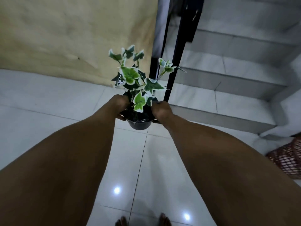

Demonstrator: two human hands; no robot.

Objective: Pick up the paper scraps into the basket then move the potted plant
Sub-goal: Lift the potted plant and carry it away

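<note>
A potted plant (140,123) with green-and-white ivy leaves in a small black pot is held up above the tiled floor at arm's length. My left hand (119,104) grips the pot's left side. On the pot's right side my right hand (161,111) holds the rim. Both arms stretch forward from the bottom corners. A red woven basket (288,159) shows partly at the right edge, on the floor. No paper scraps are visible.
A black metal railing post (172,69) stands just behind the plant. White stairs (236,82) rise to the right. A beige wall (65,38) runs along the left back. Glossy white floor tiles (48,111) lie below, with my bare toes at the bottom edge.
</note>
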